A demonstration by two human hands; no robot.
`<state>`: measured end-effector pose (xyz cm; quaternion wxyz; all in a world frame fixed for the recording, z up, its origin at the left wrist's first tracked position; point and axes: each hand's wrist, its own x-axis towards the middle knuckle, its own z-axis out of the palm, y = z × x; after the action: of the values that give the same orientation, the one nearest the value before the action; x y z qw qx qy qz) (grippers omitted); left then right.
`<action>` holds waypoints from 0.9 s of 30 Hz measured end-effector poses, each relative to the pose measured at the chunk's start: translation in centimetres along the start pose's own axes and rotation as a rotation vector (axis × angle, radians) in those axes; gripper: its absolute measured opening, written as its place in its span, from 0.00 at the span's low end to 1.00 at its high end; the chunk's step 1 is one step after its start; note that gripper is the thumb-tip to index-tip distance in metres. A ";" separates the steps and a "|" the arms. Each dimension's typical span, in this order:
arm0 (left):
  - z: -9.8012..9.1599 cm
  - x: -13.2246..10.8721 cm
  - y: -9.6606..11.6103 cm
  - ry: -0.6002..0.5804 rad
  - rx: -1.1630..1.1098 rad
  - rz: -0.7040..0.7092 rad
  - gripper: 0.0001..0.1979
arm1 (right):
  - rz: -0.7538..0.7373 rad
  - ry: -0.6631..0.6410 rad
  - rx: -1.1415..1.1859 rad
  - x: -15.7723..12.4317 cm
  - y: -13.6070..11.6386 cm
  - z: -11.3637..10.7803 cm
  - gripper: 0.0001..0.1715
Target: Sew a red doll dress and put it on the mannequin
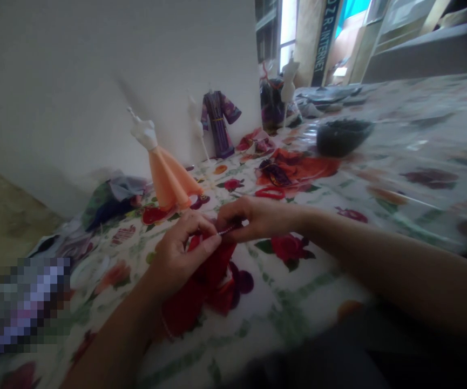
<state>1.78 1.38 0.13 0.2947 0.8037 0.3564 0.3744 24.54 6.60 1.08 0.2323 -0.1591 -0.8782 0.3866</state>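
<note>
Between my hands a piece of red fabric (212,273) hangs down over the flowered tablecloth, with a thin light trim (225,230) along the edge I pinch. My left hand (184,251) grips that edge between thumb and fingers. Close against it, my right hand (249,219) is closed at the same spot, its fingertips on the trimmed edge. Whether a needle or thread is in the right fingers cannot be made out. Just beyond my hands stands a small white dress form (144,133) wearing an orange skirt (172,178).
A purple robe (217,121) stands by the wall next to a bare dress form (195,121). Red-handled scissors (270,193) lie near orange fabric (304,165). A dark basket (342,136) is behind, and heaped cloth (114,197) lies left. The flowered tablecloth (298,270) covers the table.
</note>
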 end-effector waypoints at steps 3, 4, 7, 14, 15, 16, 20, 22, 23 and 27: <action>0.0 0.0 0.1 0.010 0.013 0.005 0.04 | -0.006 0.000 0.004 0.0 0.1 0.0 0.05; -0.1 0.0 0.2 0.012 0.023 0.004 0.04 | -0.003 -0.002 0.007 0.0 0.1 0.0 0.05; -0.2 0.2 0.4 0.010 0.037 -0.005 0.04 | -0.006 0.004 0.040 0.0 0.3 -0.1 0.07; -0.4 0.4 0.4 -0.027 -0.011 -0.053 0.06 | 0.013 -0.002 0.123 -0.1 0.5 -0.4 0.12; -0.4 0.3 0.4 -0.027 -0.017 -0.057 0.06 | 0.024 -0.006 0.126 -0.1 0.4 -0.4 0.12; -0.4 0.3 0.4 -0.024 -0.020 -0.065 0.05 | 0.038 -0.013 0.126 -0.1 0.4 -0.4 0.12; -0.4 0.2 0.4 -0.007 0.023 -0.092 0.06 | 0.063 -0.038 0.136 -0.2 0.3 -0.5 0.14; -0.4 0.2 0.4 -0.008 0.054 -0.073 0.06 | 0.066 -0.046 0.144 -0.2 0.3 -0.5 0.13; -0.4 0.2 0.4 -0.009 0.064 -0.058 0.06 | 0.067 -0.048 0.147 -0.2 0.2 -0.5 0.13; -0.4 0.4 0.5 -0.011 0.092 -0.039 0.06 | 0.061 -0.051 0.131 -0.2 0.1 -0.6 0.14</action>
<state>1.79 1.46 0.90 0.2666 0.8114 0.3874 0.3471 25.07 6.94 1.31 0.2075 -0.1604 -0.8515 0.4541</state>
